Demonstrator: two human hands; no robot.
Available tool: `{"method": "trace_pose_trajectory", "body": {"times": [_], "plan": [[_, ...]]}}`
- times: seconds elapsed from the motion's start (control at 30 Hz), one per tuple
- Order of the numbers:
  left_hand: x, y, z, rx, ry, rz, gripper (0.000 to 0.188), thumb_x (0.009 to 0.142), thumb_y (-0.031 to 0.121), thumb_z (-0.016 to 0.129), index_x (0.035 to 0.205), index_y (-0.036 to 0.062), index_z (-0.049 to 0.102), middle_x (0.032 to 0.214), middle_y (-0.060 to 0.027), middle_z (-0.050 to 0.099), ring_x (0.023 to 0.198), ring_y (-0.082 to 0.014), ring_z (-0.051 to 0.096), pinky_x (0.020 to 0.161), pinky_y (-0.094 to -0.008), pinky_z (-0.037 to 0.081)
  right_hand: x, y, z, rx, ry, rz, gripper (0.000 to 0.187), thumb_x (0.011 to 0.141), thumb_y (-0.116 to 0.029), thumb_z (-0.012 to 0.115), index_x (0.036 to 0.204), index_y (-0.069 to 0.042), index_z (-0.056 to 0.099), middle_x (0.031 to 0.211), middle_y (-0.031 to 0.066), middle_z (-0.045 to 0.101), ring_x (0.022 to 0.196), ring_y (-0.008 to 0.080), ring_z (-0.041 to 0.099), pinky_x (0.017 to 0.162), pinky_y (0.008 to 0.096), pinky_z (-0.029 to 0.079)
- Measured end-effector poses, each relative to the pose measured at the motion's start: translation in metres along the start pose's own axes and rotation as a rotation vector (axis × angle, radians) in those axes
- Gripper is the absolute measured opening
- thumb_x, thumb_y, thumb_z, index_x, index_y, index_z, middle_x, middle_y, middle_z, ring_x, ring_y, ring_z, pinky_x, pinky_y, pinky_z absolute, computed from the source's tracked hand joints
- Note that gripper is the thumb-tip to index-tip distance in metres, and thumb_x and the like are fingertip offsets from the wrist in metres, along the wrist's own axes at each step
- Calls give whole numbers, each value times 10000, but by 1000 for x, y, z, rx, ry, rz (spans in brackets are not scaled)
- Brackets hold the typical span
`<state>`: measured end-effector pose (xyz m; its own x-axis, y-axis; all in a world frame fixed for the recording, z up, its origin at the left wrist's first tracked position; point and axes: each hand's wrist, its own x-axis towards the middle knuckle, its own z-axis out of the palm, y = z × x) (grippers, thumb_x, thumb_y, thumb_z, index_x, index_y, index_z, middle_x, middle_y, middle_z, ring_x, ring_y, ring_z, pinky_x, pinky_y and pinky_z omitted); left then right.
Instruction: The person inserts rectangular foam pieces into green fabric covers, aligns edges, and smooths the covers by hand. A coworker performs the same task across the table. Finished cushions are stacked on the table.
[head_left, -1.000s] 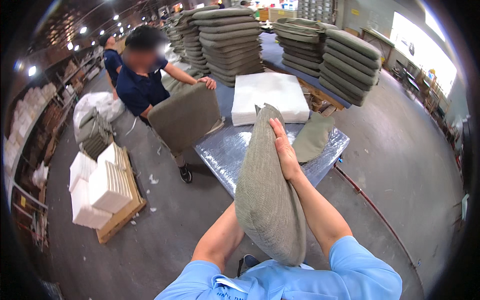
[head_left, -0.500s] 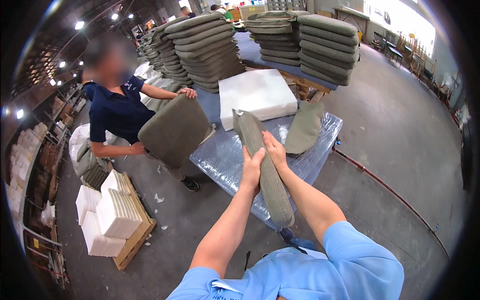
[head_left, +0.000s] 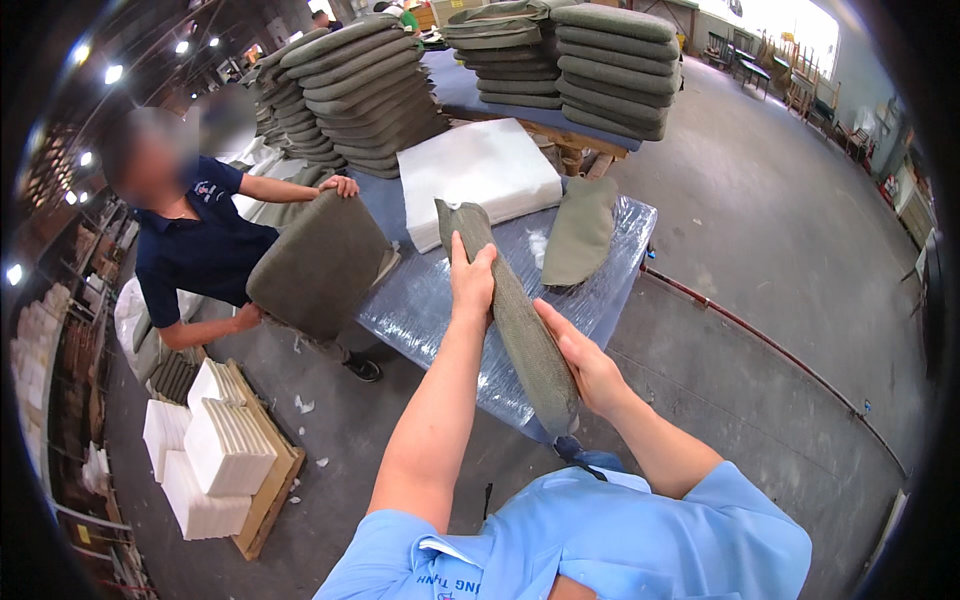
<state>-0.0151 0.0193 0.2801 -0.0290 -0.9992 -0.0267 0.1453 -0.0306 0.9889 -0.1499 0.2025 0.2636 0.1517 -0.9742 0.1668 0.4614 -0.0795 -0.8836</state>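
A grey-green seat cushion [head_left: 522, 335] stands on its narrow edge in front of me, slanting from the table toward my body. White filling shows at its far end. My left hand [head_left: 472, 282] grips its left side near the far end, thumb and fingers against the fabric. Lower down, my right hand [head_left: 585, 362] presses along its right side with fingers nearly straight, so the cushion is held between both hands. Beyond it lie a stack of white padding sheets [head_left: 480, 170] and a flat grey-green fabric cover [head_left: 582, 230], on a plastic-wrapped table [head_left: 420, 310].
At left, a co-worker in a dark shirt [head_left: 205, 235] holds another cushion [head_left: 322, 262]. Stacked cushions [head_left: 365, 95] stand at the back. White foam blocks [head_left: 225, 440] sit on a pallet [head_left: 272, 500] at lower left. A red-brown hose [head_left: 740, 325] crosses the floor at right.
My right hand has slid down the cushion toward me, while my left hand has shifted toward its far end. The view has turned slightly; the co-worker still holds the other cushion.
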Motion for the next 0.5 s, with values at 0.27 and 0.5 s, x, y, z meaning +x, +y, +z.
{"method": "trace_pose_trajectory", "body": {"times": [0.27,0.5], "plan": [[11,-1,2,10,-17,-46,802,984,233,642,1664,131,229,1393,-198,581,1038,-255,648,862,-375,542,-47,-3,7,-416,-57,-152,846,916,-207,598,1650,-17,224,1746,149,118,1617,259,82,1283,396,93],[-6,1,8,-217,-54,-102,621,1097,281,452,1666,168,230,1398,-144,566,995,-220,633,827,-370,558,-35,0,5,-463,-28,-99,786,950,-181,564,1645,-17,238,1745,154,118,1620,258,64,1285,393,83]]}}
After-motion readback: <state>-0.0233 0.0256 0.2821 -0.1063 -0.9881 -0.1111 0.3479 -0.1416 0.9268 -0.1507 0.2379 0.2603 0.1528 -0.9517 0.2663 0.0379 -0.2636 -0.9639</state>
